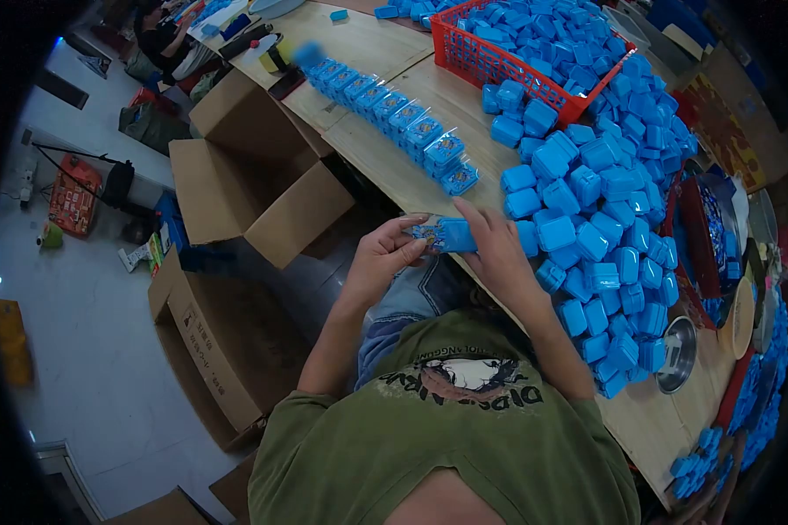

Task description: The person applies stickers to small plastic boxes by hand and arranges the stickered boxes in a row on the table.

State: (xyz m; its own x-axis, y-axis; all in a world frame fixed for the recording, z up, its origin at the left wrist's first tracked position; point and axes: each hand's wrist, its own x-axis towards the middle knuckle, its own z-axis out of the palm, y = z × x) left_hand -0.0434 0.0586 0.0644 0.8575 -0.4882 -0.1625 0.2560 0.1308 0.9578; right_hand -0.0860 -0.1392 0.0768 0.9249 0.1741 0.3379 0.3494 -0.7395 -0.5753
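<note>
Near the table edge, in front of the green shirt, my left hand (pixel 389 255) pinches a small printed card or packet (pixel 426 234) between thumb and fingers. My right hand (pixel 497 251) holds a blue plastic box (pixel 456 235) right beside it, so the two items touch or overlap. Just beyond my hands, a row of blue boxes with printed fronts (pixel 423 131) in clear wrapping runs away along the table. A large heap of plain blue boxes (pixel 597 229) lies to the right of my right hand.
A red basket (pixel 499 66) full of blue boxes stands at the back. Open cardboard boxes (pixel 221 194) are left of the table. A metal bowl (pixel 677 354) sits at the right. Another person (pixel 168 44) is at the far upper left.
</note>
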